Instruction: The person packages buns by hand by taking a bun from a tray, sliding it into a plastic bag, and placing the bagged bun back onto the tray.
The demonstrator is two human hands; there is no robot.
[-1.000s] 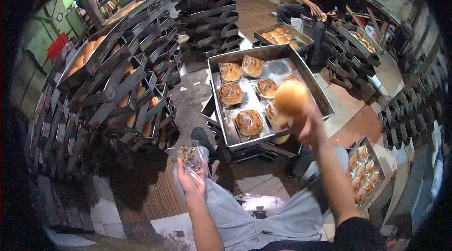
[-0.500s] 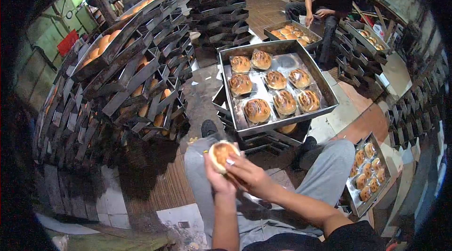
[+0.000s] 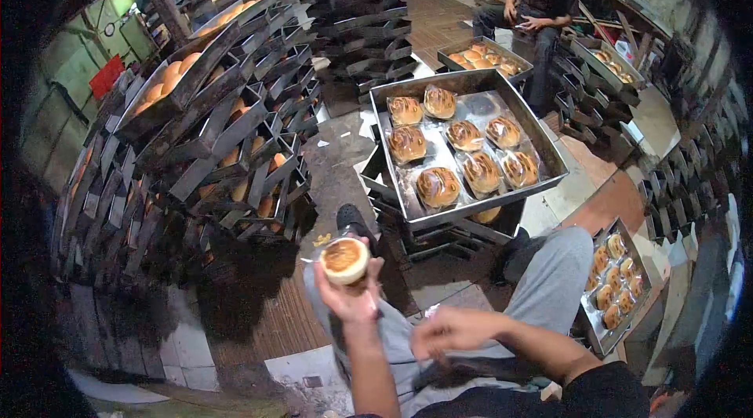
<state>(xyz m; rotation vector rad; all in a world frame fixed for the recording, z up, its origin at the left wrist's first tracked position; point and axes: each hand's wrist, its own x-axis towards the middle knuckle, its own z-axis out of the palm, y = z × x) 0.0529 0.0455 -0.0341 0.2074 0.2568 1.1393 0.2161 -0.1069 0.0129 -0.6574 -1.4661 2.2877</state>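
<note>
My left hand [image 3: 354,299] is closed around a round bun [image 3: 345,259] with a browned top and pale sides, above my left knee. Beside the bun, a bit of clear plastic sticks out. My right hand [image 3: 453,333] hangs over my lap, apart from the bun, its fingers curled and smeared by motion. In front of my knees, a square metal tray [image 3: 486,211] holds several buns [image 3: 438,187] with dark swirls, in clear wrappers. It rests tilted on a stack of other trays.
Tall stacks of trays [image 3: 188,136] with buns fill the left side, with another dark stack [image 3: 357,18] behind. On the floor to the right lies a tray of wrapped buns [image 3: 612,296]. Across from me a person [image 3: 541,2] sits by a tray of buns [image 3: 478,56].
My right hand has let go of the bun and moved down and right toward my lap. The left hand has shifted slightly left with the bun. The person opposite has moved their hands.
</note>
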